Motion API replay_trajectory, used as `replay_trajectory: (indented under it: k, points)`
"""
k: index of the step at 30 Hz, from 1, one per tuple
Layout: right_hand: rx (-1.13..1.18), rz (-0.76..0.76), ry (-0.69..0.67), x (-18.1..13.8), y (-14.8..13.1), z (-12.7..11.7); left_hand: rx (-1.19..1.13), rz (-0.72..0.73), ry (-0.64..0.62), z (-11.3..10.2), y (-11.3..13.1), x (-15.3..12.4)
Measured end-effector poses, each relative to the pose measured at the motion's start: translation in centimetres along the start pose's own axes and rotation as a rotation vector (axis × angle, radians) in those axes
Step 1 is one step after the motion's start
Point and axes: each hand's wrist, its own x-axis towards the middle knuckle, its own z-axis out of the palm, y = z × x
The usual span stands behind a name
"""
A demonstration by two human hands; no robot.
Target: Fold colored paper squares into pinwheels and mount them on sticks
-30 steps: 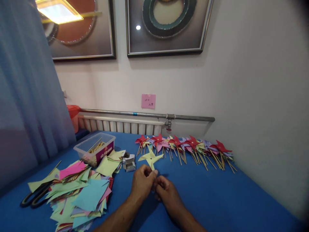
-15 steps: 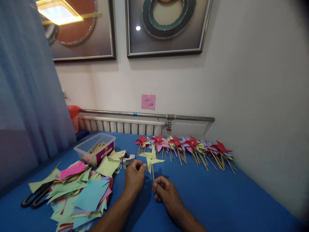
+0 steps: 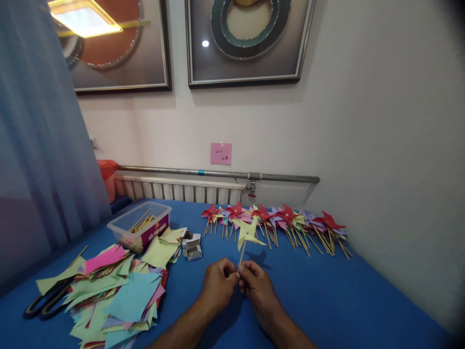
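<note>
The right hand (image 3: 260,287) pinches the yellow pinwheel (image 3: 247,232) low on its stick (image 3: 242,254), before the pinwheel row (image 3: 286,215); if the left hand (image 3: 219,285) beside also grips, I cannot tell. A paper pile (image 3: 130,296) and small box (image 3: 193,249) lie leftward.

The pinwheel (image 3: 250,236), pale yellow with four pointed blades folded in around a small shiny pin (image 3: 247,232), stands just right of and below the frame's centre. Its thin tan stick (image 3: 242,253) runs down from the blades, top leaning slightly right; the lower end is hidden.
</note>
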Motion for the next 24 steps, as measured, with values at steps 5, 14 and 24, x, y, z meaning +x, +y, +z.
replay_trajectory:
  k: [5,14,24]
  points:
    - [0.026,-0.014,-0.004,-0.1,0.1,0.1,0.051,0.017,0.021,-0.2,0.3,-0.2]
    - [0.01,0.038,0.011,0.5,0.6,0.1,0.331,0.103,0.099,-0.2,0.3,-0.5]
    - [-0.063,0.031,0.023,1.2,1.0,0.2,0.451,0.085,0.071,-0.5,-0.1,-0.2]
